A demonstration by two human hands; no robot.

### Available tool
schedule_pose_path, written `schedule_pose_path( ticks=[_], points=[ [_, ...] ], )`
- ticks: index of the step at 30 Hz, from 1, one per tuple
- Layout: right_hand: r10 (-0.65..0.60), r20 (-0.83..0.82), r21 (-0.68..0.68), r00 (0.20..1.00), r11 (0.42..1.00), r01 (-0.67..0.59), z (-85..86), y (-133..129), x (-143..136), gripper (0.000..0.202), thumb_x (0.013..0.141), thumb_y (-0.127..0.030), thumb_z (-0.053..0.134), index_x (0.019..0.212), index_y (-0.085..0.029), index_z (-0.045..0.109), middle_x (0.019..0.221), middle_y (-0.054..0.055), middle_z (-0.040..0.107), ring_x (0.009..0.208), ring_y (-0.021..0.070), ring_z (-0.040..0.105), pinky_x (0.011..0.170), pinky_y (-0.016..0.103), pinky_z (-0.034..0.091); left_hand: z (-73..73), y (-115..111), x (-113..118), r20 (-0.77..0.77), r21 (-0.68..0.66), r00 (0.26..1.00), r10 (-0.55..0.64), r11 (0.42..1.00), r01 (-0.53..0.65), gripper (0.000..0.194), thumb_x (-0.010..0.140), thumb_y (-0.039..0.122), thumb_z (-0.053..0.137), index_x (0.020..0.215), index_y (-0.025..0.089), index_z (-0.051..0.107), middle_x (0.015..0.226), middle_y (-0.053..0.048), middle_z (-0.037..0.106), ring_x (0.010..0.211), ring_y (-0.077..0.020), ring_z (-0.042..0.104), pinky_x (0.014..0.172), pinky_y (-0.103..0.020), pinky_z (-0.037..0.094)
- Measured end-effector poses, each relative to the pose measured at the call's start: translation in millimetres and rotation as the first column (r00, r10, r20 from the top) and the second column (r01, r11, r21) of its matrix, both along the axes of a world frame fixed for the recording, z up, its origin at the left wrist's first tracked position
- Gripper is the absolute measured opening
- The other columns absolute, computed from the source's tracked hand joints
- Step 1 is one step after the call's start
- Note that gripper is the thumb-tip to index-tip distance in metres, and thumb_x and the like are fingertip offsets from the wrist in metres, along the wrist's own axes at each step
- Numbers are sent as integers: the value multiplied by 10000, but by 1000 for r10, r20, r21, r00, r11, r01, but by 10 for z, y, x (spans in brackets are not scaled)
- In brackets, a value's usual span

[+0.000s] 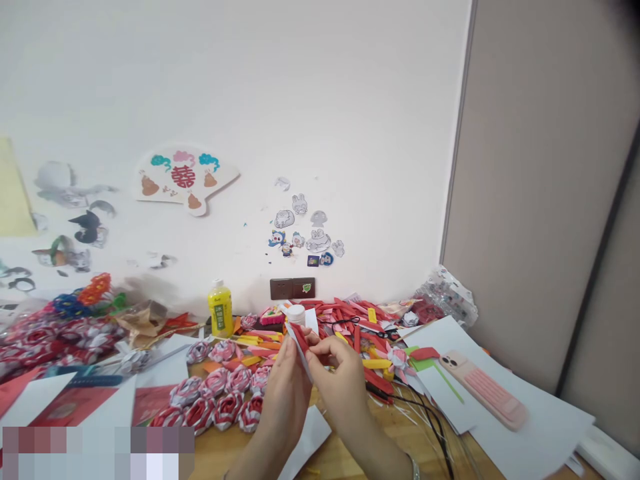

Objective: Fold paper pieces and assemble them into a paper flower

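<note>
Red-and-white paper [301,339], one folded piece: held up between the two hands, above the middle of the worktop [400,427]. Long axis slanting, upper end to the left, lower end to the right and towards the wearer; white edge facing the left, red face turned to the right.

Left hand [284,383]: along the left side of the paper, thumb and fingers closed on it. Right hand [336,367]: at the right side, thumb and bent forefinger pinching the red face. Neither hand nearer; both in contact. Far fingertips partly hidden.

Paper roses [227,410], pink, red and white: set in rows left of the hands.

Yellow bottle [221,312], white cap: upright, beyond the roses.

White jar [296,313]: just behind the paper's upper end, as seen.

Folded strips [345,312], red, pink, orange and yellow: heaped behind the hands, towards the wall [350,100].

White sheet [314,430]: on the worktop, below the hands.

Phone [487,393], pale pink case: on large white paper [530,427], well to the right.

Bracelet [415,469]: on the right wrist.
</note>
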State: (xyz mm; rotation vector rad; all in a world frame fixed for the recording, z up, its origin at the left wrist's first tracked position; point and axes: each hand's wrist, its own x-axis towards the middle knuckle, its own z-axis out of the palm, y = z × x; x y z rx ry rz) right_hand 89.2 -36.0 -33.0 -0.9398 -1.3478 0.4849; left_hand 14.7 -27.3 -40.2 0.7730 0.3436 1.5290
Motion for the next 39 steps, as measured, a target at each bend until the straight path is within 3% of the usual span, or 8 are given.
schedule_pose_path(
  ticks=[9, 19, 26, 29, 32, 34, 37, 39],
  points=[
    [-53, 165, 74, 985, 996, 41, 13, 16, 61, 128, 697, -96, 520, 601, -163, 573, 650, 6, 586, 634, 131, 533, 582, 233, 409, -21, 14, -9, 51, -9, 997, -60, 998, 60, 198, 811, 308, 515, 898, 165, 620, 898, -45, 618, 949, -187, 551, 853, -308, 428],
    [-344, 400, 434, 849, 888, 155, -130, 51, 29, 197, 787, -78, 452, 704, -164, 608, 715, 43, 606, 713, 170, 498, 663, 282, 397, -101, 18, 14, -7, -67, 1000, 27, 997, -28, 285, 723, 355, 616, 929, 159, 641, 854, -51, 655, 854, -175, 586, 794, -280, 453],
    [-302, 497, 329, 814, 933, 145, -106, -18, -45, 179, 800, -112, 462, 791, -172, 630, 796, 46, 621, 768, 170, 517, 694, 268, 403, -148, 70, -15, -78, -50, 988, 135, 989, -139, 213, 664, 326, 682, 786, 159, 629, 729, -3, 635, 690, -117, 572, 643, -204, 467],
    [-298, 551, 286, 780, 945, 159, -60, 33, 45, 177, 816, -144, 448, 839, -174, 621, 830, 45, 620, 785, 160, 532, 701, 253, 397, -125, 143, -79, -54, -54, 988, 142, 988, -145, 187, 678, 336, 667, 716, 167, 598, 673, 19, 607, 652, -107, 559, 630, -204, 469],
    [-337, 711, 154, 617, 931, 331, -36, 231, 348, 232, 866, -189, 381, 889, -178, 611, 877, 58, 626, 836, 159, 548, 726, 250, 386, -64, 198, -155, -36, -36, 985, 169, 985, -171, 202, 675, 336, 670, 649, 173, 554, 648, 27, 581, 630, -108, 553, 589, -202, 468],
    [-189, 903, -9, 386, 890, 457, -88, 419, 609, 246, 859, -170, 387, 971, -190, 605, 969, 73, 628, 932, 172, 546, 759, 252, 383, -24, 214, -196, -47, -19, 986, 160, 987, -161, 218, 689, 344, 656, 630, 175, 531, 622, 33, 554, 585, -100, 536, 554, -198, 459],
    [-44, 952, -133, 303, 832, 539, -292, 683, 908, 213, 753, -43, 478, 823, -114, 667, 813, 136, 663, 803, 218, 608, 665, 266, 412, 4, 224, -229, -79, -11, 988, 134, 991, -135, 255, 719, 385, 617, 622, 179, 503, 595, 38, 523, 541, -93, 508, 522, -194, 444],
    [2, 965, -158, 264, 806, 570, -463, 808, 990, 257, 733, 18, 455, 819, -85, 674, 823, 168, 662, 808, 234, 614, 645, 272, 420, 2, 228, -235, -105, -11, 987, 118, 993, -120, 269, 732, 404, 596, 623, 183, 487, 579, 40, 509, 513, -90, 490, 499, -191, 430]
  ],
)
